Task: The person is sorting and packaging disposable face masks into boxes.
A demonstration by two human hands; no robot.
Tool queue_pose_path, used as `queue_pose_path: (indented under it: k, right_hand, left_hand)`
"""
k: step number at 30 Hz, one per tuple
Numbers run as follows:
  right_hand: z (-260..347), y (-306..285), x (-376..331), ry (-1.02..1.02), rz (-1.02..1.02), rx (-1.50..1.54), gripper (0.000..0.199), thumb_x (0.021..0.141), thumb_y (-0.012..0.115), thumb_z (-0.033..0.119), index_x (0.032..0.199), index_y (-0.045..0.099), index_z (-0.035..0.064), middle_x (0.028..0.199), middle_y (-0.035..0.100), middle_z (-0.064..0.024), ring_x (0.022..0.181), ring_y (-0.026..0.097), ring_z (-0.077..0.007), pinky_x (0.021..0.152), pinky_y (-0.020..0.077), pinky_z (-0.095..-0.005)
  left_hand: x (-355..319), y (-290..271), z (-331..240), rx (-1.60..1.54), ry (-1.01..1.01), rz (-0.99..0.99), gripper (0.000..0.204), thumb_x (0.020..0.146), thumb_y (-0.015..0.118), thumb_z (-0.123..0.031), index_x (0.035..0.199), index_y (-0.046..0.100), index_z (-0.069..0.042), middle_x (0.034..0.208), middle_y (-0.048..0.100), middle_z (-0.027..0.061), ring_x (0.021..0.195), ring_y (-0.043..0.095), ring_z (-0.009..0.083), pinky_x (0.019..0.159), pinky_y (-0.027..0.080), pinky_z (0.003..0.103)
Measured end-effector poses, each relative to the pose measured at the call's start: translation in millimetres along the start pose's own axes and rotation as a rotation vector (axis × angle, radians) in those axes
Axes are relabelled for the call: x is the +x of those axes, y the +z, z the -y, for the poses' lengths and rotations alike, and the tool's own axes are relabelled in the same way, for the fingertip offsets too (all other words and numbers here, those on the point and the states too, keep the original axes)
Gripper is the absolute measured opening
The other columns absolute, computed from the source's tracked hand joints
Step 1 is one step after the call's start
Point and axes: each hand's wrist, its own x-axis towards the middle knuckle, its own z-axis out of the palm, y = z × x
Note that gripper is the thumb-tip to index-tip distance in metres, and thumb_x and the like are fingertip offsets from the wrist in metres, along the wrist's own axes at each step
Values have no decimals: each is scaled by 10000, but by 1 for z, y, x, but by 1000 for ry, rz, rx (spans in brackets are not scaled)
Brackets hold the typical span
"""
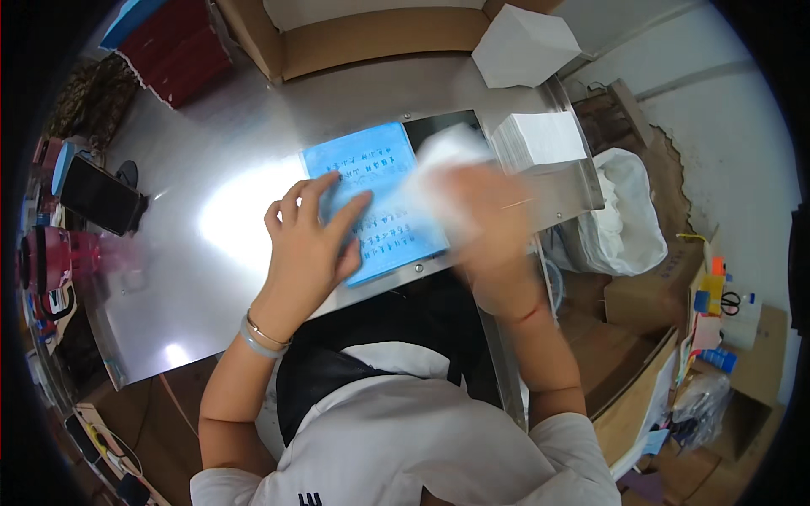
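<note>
Metal surface (177, 316), brightly lit at left, carrying the following. Blue printed pad (384, 181): lying centrally, by the near edge. Left hand (305, 221): resting on its left side, fingers spreading, grasping nothing. Right hand (494, 215): blurring, grasping a white sheet (443, 173) over its right side. White paper stack (548, 139): sitting far right.

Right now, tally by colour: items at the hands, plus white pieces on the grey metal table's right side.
Blue: 1, flat rectangular printed pack under the left hand
White: 3, blurred item at the right hand, squared paper-like stack, angular piece beyond it
Total: 4
</note>
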Motion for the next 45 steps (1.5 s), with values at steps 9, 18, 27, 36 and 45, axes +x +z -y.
queue_pose_path:
  k: [9,18,27,36,45]
  right_hand:
    - [26,70,33,-1,302,5,212,779,620,58,983,677,51,937,633,-128,892,637,-316,1102,330,-539]
    - [-61,3,19,364,-155,-546,161,800,660,88,924,689,-10,886,590,-139,865,564,-325,733,472,-410]
    - [-84,-20,31,266,32,-551,97,781,695,112,786,672,18,778,587,-134,753,579,-296,695,467,-411]
    - [-3,61,60,534,78,535,183,695,696,93,849,678,-4,792,661,-146,827,636,-361,808,496,-400]
    - [-19,26,34,5,-46,217,185,736,620,10,903,697,41,916,650,-116,902,591,-300,817,449,-416]
  left_hand:
    - [-6,4,-9,-32,60,-221,426,724,711,-116,1137,609,-84,1234,518,136,1111,496,317,910,362,430]
    - [8,2,-20,-34,152,-99,469,783,609,-35,1250,574,-5,1024,534,117,942,526,253,797,408,346]
    - [13,7,-18,-84,-57,-41,546,684,811,-201,1130,584,17,987,513,135,880,495,267,743,384,369]
    - [22,2,-6,-274,-62,-52,372,663,841,-222,868,609,-16,1060,498,178,982,535,329,836,444,409]
    - [17,4,-6,-151,-2,-116,215,842,719,-247,912,622,-69,1065,526,144,1064,525,308,924,400,462]
